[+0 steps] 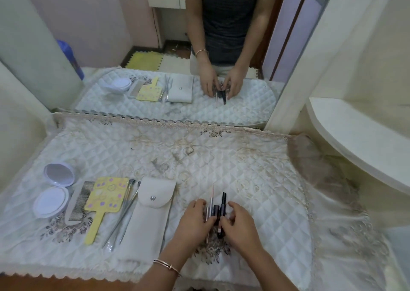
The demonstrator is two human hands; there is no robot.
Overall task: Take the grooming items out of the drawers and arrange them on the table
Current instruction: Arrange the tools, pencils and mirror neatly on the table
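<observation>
My left hand point(193, 221) and my right hand point(239, 225) close from both sides on a small bunch of makeup sticks point(216, 209), dark tubes and thin pinkish pens, lying on the quilted table cover point(255, 180) near the front middle. To the left lie, in a row, a beige snap pouch point(148, 215), thin metal tools point(126, 211), a yellow hand mirror point(106, 197), a grey comb point(77, 202) and an open white compact point(53, 191). No drawer is in view.
A large wall mirror point(177, 46) stands along the table's back edge and reflects the items and the person. A cream curved shelf point(359, 140) juts out at the right. The cover's lace hem point(66, 277) marks the table's front edge.
</observation>
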